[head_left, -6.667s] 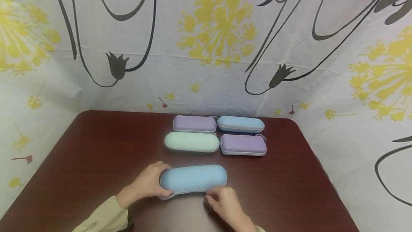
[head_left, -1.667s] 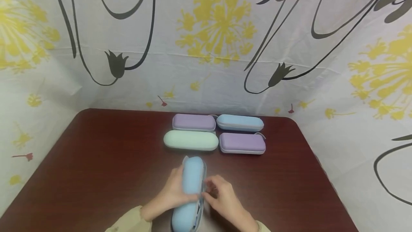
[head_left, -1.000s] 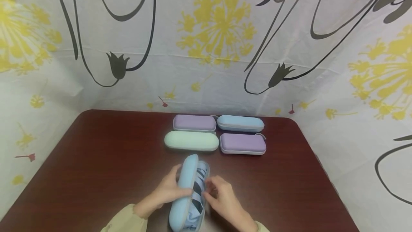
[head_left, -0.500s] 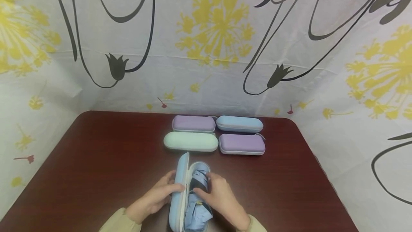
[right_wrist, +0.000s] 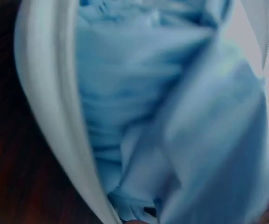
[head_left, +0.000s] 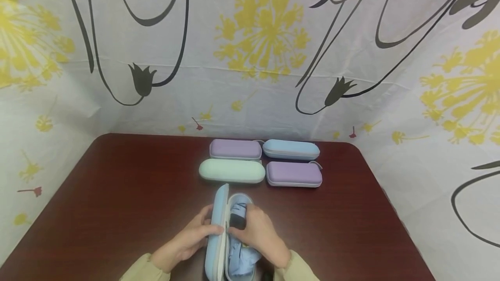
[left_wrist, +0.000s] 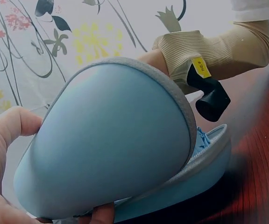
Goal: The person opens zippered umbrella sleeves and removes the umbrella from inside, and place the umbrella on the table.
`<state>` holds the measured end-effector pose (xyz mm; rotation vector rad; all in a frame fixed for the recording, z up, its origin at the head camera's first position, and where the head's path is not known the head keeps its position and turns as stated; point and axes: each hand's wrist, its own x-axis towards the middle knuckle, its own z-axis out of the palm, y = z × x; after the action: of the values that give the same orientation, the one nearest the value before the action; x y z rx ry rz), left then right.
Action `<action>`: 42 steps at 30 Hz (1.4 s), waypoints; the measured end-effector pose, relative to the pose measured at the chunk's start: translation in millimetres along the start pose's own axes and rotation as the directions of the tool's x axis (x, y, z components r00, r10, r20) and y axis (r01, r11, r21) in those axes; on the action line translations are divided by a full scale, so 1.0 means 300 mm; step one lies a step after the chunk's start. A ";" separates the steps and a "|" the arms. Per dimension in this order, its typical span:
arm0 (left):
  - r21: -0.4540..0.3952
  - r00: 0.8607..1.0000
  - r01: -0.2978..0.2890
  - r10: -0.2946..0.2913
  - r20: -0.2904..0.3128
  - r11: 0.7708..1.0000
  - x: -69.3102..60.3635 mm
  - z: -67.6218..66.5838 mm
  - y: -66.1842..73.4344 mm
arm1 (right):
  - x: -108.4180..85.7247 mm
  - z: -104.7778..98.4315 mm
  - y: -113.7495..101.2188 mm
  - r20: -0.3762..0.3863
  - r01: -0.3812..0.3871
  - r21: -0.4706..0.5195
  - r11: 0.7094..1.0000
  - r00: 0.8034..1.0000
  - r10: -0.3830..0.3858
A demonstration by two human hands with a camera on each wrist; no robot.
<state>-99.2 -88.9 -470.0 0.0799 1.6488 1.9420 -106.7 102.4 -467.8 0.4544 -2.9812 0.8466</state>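
Note:
A light blue zip case (head_left: pixel 216 237) stands unzipped near the table's front, its lid raised to the left. My left hand (head_left: pixel 187 237) grips that lid, thumb on its edge; in the left wrist view the lid (left_wrist: pixel 111 130) fills the middle. Inside the lower half lies a bundle of light blue pleated fabric with a dark band, apparently a folded umbrella (head_left: pixel 240 261). My right hand (head_left: pixel 261 233) reaches into the case and grips the bundle's middle, covering part of it. In the right wrist view the fabric (right_wrist: pixel 148 93) is blurred beside the case's pale rim (right_wrist: pixel 60 93).
Beyond the open case, other closed cases lie in two rows: a mint one (head_left: pixel 232 171) and a purple one (head_left: pixel 294 174) in front, a purple one (head_left: pixel 235 149) and a blue one (head_left: pixel 291 149) behind. The dark red table (head_left: pixel 136 185) meets a patterned cloth backdrop (head_left: pixel 250 112).
The case was first closed and lay crosswise, then was turned lengthwise and unzipped. My left hand has swung the lid leftward. My right hand has moved from the zip edge onto the fabric bundle.

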 end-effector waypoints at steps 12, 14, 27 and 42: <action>-0.047 0.999 -0.015 0.014 -0.029 0.999 -0.002 0.004 -0.012 | 0.017 0.003 0.035 0.073 -0.124 0.205 0.971 0.991 0.111; -0.049 0.999 -0.011 0.009 -0.034 0.999 -0.003 0.008 -0.012 | 0.016 -0.001 0.043 0.089 -0.132 0.230 0.964 0.990 0.114; -0.039 0.993 0.002 -0.006 -0.116 0.999 -0.003 0.036 -0.021 | 0.021 -0.026 0.072 0.100 -0.093 0.308 0.947 0.993 0.065; 0.053 0.977 -0.005 0.016 -0.211 0.999 -0.045 -0.014 -0.017 | 0.007 -0.145 0.147 0.051 -0.125 0.381 0.916 0.992 0.114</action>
<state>-87.8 -98.5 -471.4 -0.1020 1.8385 1.9718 -123.9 160.1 -453.0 0.2886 -2.8877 1.4604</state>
